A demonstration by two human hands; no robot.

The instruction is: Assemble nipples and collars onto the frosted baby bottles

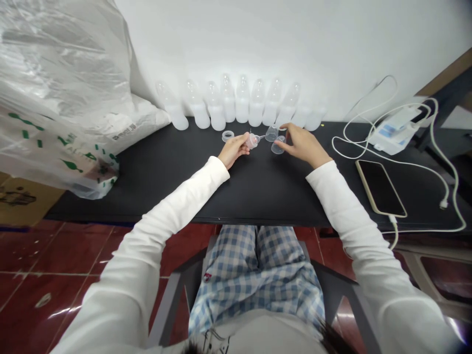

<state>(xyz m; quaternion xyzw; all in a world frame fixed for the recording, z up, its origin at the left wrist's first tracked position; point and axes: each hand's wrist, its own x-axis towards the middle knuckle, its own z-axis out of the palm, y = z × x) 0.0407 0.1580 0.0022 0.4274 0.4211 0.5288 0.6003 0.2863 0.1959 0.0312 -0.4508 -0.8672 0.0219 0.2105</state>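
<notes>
My left hand pinches a small translucent, pinkish ring-shaped bottle nipple piece just above the black table. A thin clear part points from it toward the right. My right hand is at two clear plastic caps, its thumb and forefinger apart. The nearer cap lies by the thumb, and the farther cap is left of the forefinger. Whether the fingertips press on either cap is hard to make out. A white collar ring lies behind my left hand.
Several white baby bottles with clear tops stand in a row against the wall. A large plastic bag fills the left side. To the right are a phone on a charging cable and a white power strip with looping cords.
</notes>
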